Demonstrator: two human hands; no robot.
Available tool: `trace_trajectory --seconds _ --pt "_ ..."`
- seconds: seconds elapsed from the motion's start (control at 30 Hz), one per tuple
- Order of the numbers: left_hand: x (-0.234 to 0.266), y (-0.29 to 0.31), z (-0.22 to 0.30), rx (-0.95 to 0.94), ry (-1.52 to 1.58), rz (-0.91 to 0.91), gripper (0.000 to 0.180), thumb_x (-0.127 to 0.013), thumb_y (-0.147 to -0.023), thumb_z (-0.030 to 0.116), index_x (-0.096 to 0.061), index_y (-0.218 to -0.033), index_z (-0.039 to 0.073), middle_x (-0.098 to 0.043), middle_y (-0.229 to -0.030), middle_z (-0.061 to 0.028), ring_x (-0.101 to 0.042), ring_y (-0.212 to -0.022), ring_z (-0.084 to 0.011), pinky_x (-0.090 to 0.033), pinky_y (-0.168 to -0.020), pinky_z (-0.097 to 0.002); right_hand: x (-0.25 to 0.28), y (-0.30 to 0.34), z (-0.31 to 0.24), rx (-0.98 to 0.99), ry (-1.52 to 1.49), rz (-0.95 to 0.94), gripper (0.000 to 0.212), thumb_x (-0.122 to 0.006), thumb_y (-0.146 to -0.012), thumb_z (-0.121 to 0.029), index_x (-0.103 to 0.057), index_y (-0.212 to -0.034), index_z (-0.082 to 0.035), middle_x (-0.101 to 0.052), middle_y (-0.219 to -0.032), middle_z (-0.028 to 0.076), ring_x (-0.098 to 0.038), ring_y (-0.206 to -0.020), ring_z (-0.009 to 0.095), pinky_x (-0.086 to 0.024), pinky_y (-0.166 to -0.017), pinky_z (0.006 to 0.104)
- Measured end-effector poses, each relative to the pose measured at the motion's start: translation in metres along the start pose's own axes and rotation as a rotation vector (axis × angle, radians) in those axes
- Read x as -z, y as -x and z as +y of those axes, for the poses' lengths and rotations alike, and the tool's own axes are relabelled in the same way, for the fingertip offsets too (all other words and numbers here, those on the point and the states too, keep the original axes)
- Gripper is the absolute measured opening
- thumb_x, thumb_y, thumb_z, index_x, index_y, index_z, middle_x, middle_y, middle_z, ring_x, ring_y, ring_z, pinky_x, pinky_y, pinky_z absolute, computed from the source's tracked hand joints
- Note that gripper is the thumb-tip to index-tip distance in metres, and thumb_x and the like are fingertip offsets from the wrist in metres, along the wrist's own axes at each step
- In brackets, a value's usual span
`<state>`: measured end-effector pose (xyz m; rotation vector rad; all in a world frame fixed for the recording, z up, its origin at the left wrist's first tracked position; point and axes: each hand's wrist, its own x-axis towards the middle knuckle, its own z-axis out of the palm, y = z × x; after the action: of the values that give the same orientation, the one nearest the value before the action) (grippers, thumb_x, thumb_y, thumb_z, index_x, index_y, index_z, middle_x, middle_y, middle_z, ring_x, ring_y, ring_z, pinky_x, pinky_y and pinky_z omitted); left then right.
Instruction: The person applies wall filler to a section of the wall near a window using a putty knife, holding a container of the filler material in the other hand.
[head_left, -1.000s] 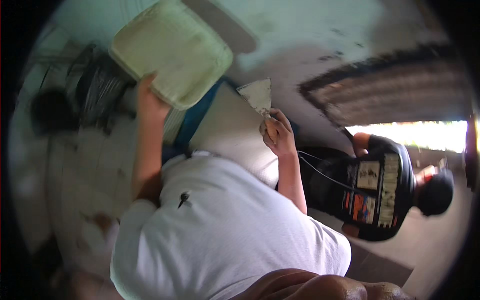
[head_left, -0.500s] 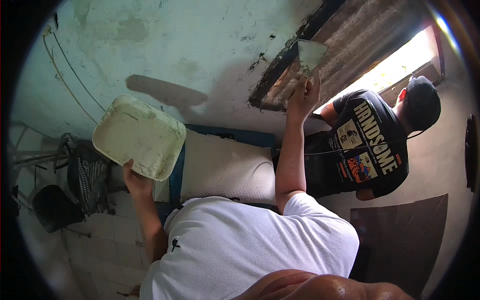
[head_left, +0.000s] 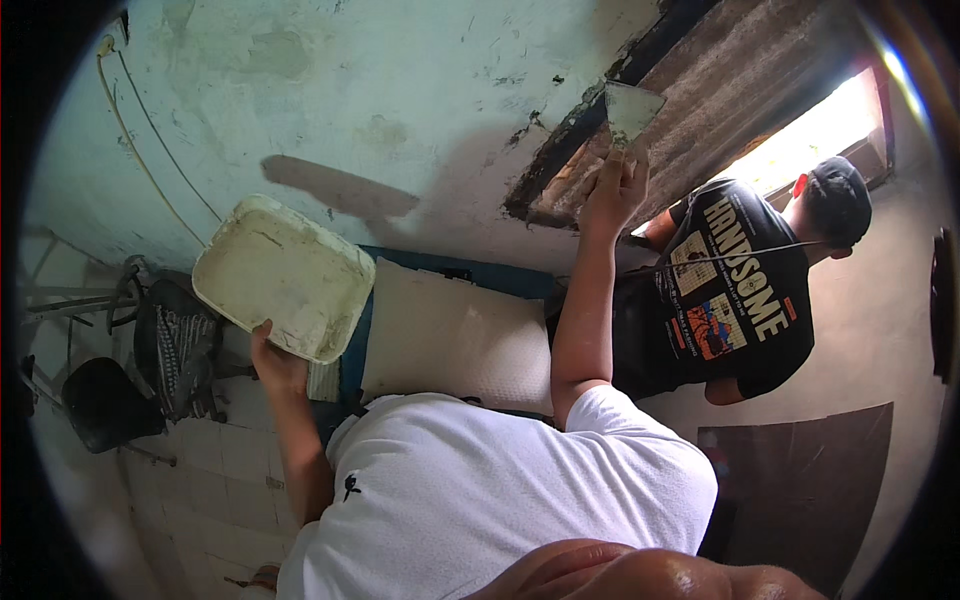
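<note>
My left hand [head_left: 277, 362] grips the near edge of a shallow off-white plastic tray [head_left: 280, 270], thumb over the rim. The tray is tilted, and its inside is smeared with dried residue. Raised at the upper right, my right hand [head_left: 617, 192] is closed around the handle end of a putty knife [head_left: 632, 110] with a wide, whitish-smeared blade pointing up. In the picture the blade overlaps the dark window frame edge [head_left: 570, 140], where the wall plaster is chipped; whether it touches cannot be told. My fingers hide most of the handle.
A person in a black printed shirt [head_left: 740, 290] and dark cap stands close by my right arm. A pale textured cushion [head_left: 460, 335] lies in front of me over something blue. Black chairs [head_left: 110, 405] stand at left. Cables [head_left: 140, 150] hang on the pale green wall [head_left: 400, 70].
My view has shifted slightly. Both hands keep their holds on the tray and the putty knife. The other person's capped head has turned and lowered a little.
</note>
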<state>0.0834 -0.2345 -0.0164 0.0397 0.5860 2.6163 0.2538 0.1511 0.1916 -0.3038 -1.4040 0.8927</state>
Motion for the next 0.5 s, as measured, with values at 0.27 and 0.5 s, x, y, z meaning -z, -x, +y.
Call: trace_trajectory --seconds 0.27,0.5 --pt "-0.001 0.004 -0.002 0.015 0.032 -0.008 0.072 -0.062 -0.079 0.016 -0.035 -0.144 0.002 -0.047 -0.14 -0.0164 -0.045 -0.131 -0.0353 -0.037 -0.109 -0.0502 -0.005 0.0 -0.011 -0.155 -0.342 -0.002 0.047 -0.046 -0.099 -0.004 -0.036 -0.145 0.001 -0.059 -0.075 0.004 -0.04 -0.051 0.004 -0.033 -0.044 0.0226" --pt "0.001 0.004 -0.003 0.029 0.016 0.001 0.072 -0.062 -0.078 0.016 -0.036 -0.143 0.002 -0.047 -0.139 -0.0162 -0.046 -0.13 -0.0349 -0.038 -0.109 -0.0494 -0.003 0.003 0.001 -0.114 -0.324 -0.059 0.046 -0.048 -0.1 -0.007 -0.037 -0.144 -0.002 -0.065 -0.086 0.011 -0.044 -0.048 0.006 -0.033 -0.039 0.0221"
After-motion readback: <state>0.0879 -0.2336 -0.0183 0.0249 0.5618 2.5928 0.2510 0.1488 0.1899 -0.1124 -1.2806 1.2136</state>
